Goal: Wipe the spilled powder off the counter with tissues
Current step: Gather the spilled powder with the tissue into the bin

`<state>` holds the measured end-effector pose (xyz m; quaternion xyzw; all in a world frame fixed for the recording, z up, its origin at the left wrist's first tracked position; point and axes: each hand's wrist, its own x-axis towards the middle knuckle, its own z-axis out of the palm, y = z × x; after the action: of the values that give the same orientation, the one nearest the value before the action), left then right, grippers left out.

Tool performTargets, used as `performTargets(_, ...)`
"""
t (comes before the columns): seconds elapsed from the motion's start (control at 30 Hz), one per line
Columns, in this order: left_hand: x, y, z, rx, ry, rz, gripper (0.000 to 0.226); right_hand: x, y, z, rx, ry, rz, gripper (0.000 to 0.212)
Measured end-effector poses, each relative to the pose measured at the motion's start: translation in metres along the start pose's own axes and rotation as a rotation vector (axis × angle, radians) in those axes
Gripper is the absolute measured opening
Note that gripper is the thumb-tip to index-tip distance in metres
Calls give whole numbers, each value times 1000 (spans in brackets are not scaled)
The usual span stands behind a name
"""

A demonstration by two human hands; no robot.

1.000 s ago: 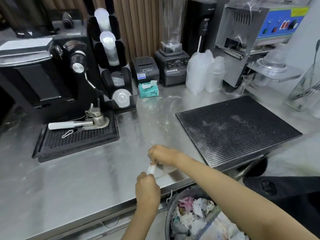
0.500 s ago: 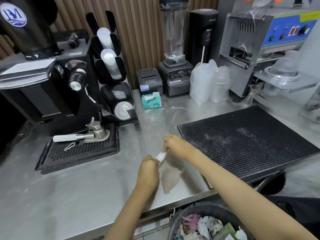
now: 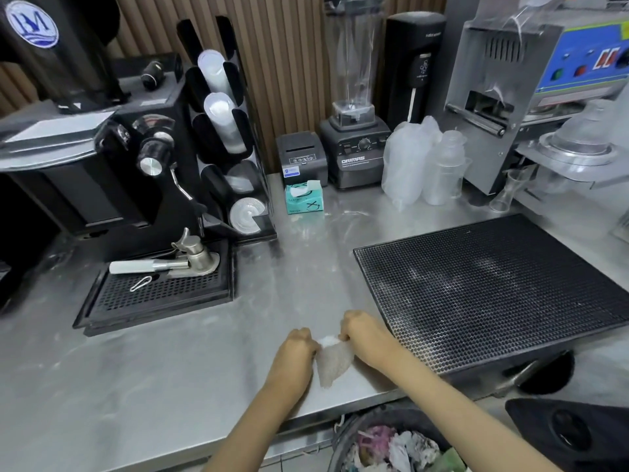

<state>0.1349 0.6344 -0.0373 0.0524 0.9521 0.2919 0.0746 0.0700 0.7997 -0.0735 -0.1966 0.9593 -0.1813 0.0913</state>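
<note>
Near the front edge of the counter (image 3: 170, 386), the left hand (image 3: 296, 349) and right hand (image 3: 364, 335) are both pinching one tissue (image 3: 333, 361), seemingly folding it for wiping; next, pressing it flat onto the powder streaks.

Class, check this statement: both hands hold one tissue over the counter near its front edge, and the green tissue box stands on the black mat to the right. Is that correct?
Not quite. The head view shows the left hand and right hand holding one tissue near the counter's front edge, but the green tissue box stands on the bare counter in front of the receipt printer, not on the black mat.
</note>
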Motion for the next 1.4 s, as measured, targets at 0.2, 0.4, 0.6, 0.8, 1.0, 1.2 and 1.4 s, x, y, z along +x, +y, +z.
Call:
performTargets(0.2, 3, 0, -7, 78, 25, -40, 10, -9, -6, -18, 111, 40, 17, 10)
performTargets(0.4, 9, -1, -23, 212, 170, -130, 21, 37, -41, -40, 161, -33, 4, 3)
performTargets(0.6, -22, -4, -13, 275, 185, -222, 20, 41, -77, -44, 273, -263, 39, 13)
performTargets(0.8, -54, 5, 5, 205, 247, -235, 15, 24, -81, -45, 432, -324, 22, 20)
performTargets(1.0, -58, 28, 23, 149, 275, -304, 12, 4, -76, -53, 432, -314, -5, 30)
performTargets(1.2, -62, 47, 37, 152, 231, -256, 24, -22, -46, -59, 161, -284, -99, 28)
performTargets(1.4, -77, 71, 58, 201, 130, -151, 24, -71, -12, -61, 13, -217, -180, 5)
